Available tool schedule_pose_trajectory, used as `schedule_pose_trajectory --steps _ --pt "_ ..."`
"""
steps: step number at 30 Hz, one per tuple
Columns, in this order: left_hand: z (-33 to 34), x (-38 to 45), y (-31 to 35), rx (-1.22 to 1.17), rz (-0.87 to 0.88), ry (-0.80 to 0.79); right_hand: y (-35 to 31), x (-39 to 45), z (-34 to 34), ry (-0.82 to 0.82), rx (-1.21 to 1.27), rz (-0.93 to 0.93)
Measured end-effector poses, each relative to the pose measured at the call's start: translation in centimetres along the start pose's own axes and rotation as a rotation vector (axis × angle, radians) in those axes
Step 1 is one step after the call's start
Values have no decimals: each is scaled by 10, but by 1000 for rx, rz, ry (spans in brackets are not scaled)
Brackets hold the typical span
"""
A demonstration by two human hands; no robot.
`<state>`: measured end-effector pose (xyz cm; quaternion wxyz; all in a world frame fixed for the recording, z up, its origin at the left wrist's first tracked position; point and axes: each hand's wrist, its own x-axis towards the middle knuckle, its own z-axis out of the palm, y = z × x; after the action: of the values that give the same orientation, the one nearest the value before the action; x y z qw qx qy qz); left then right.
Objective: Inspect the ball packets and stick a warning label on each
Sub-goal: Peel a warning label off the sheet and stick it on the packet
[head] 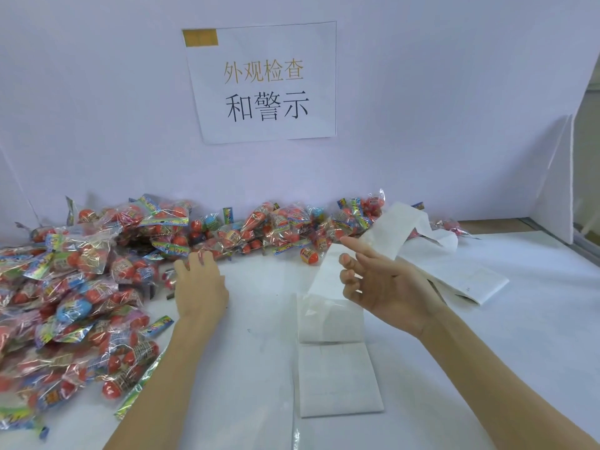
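Crinkly clear cellophane ball packets (78,287), each stuffed with glossy round balls that are mostly red-orange with a few blue ones, and topped with shiny rainbow-printed header cards, lie heaped over the left side of the smooth white table (487,336) and trail in a thinner band along the foot of the pale back wall (422,92). The left hand (201,284) reaches flat toward the edge of that heap, back upward, its fingers fairly straight and just touching the nearest packets, gripping nothing that can be seen. The right hand (383,284) hovers above the table's middle, palm turned leftward, fingers loosely spread and relaxed; whether a small label clings to a fingertip cannot be told. Behind and under it runs a long fan-folded strip of white label backing paper (337,378), matte and creased at its folds, rising in a loop toward the back right and lying flat in rectangular panels near the front. A second folded stack (467,280) of the same paper rests to the right. A white paper sign (266,82) with printed Chinese characters and a tan tape patch hangs on the wall
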<state>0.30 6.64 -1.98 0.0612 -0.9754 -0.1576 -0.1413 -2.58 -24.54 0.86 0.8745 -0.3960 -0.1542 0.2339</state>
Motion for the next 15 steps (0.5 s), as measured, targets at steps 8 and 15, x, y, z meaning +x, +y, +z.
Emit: schedule_pose_trajectory --steps 8,15 --pt "-14 -1 14 -664 195 20 0 2 -1 115 -23 40" --pt "-20 -21 23 6 41 -159 0 2 -2 147 -19 46"
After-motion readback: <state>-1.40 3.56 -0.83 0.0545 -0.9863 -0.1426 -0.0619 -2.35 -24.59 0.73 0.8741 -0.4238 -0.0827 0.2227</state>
